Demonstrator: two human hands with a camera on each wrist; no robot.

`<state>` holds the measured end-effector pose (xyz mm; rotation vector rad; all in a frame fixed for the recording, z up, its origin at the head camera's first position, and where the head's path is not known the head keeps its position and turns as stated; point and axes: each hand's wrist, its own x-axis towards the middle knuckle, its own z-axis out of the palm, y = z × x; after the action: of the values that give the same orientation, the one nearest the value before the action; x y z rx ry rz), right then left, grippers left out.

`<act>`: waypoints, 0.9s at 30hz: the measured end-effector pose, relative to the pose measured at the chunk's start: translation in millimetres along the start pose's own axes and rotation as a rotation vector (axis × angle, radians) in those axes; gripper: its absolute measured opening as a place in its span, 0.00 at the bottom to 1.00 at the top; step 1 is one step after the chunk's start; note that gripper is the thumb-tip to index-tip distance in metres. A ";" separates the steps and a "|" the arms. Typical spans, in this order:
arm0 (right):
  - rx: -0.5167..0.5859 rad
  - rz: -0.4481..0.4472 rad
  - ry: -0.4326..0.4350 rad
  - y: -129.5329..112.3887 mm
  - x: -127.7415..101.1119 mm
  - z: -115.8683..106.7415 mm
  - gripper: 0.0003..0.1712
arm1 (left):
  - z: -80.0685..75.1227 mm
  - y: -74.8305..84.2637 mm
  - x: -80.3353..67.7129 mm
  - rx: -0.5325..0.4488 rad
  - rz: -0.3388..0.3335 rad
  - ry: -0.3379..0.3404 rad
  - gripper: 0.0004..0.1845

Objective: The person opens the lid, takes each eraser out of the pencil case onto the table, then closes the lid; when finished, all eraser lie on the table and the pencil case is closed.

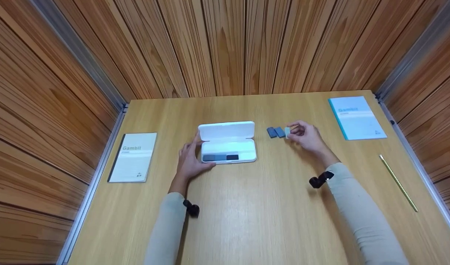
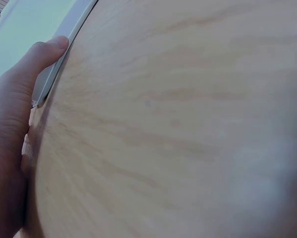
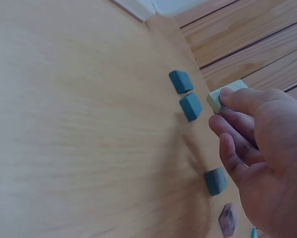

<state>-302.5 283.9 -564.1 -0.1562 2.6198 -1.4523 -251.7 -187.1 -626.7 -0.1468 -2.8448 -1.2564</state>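
A white pencil case (image 1: 228, 131) lies with its lid up in the middle of the table. Blue-grey blocks and a black block (image 1: 232, 157) sit along the front of its tray. My left hand (image 1: 190, 162) grips the case's left end, thumb on the front edge (image 2: 59, 42) and fingers at the back. Between thumb and fingertips, my right hand (image 1: 308, 138) pinches a pale green eraser (image 3: 226, 94) above the table. Beside it lie two blue erasers (image 3: 190, 106). Under the right hand, the right wrist view shows another blue-grey eraser (image 3: 215, 181) and a pinkish-grey one (image 3: 227, 220).
A notebook with a dark spine (image 1: 133, 158) lies at the left. Another notebook with a turquoise spine (image 1: 357, 117) is at the back right. A thin gold stick (image 1: 398, 183) lies near the right edge. Wooden walls (image 1: 225, 48) rise behind and at both sides.
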 end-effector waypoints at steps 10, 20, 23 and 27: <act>-0.044 -0.020 0.037 22.9 1.7 4.8 0.20 | -1.1 0.4 -1.4 -0.001 -0.025 -0.009 0.76; -0.107 -0.090 0.067 29.6 0.2 6.9 0.24 | -0.3 0.2 -0.5 -0.005 -0.008 -0.016 0.76; -0.094 -0.082 0.060 30.6 0.0 6.5 0.25 | -0.5 0.5 -0.4 -0.002 -0.015 -0.019 0.76; -0.085 -0.067 0.044 29.7 0.6 4.8 0.26 | -0.9 1.0 -0.2 -0.002 -0.018 -0.013 0.76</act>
<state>-302.8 295.5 -591.9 -0.2251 2.7388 -1.3801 -251.4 -187.1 -625.3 -0.1301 -2.8623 -1.2667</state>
